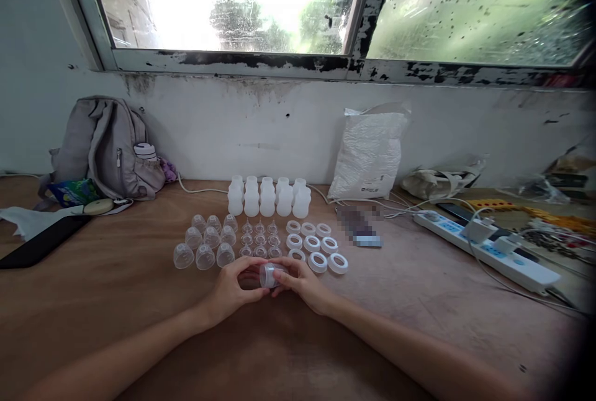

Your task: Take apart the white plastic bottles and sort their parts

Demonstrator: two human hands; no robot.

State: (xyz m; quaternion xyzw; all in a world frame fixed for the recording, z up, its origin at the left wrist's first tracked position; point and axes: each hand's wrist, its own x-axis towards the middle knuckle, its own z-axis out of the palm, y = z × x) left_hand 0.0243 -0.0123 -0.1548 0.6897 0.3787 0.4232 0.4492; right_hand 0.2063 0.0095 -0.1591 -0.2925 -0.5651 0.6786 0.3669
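Near the table's front centre, my left hand (235, 286) and my right hand (298, 282) both close round a small clear plastic piece (269, 275), fingers at its two sides. Its exact make-up is partly hidden by the fingers. Beyond the hands stand rows of white bottles (267, 197). Clear domed caps (205, 256) are set out in rows at the left, small clear nipple-shaped pieces (259, 239) in the middle, and white rings (317, 262) at the right, just past my right hand.
A grey backpack (105, 146) and a black flat case (44, 241) are at the left. Against the wall leans a white plastic package (367, 156). A power strip (488, 252) with cables lies at the right, near a blurred flat item (358, 226).
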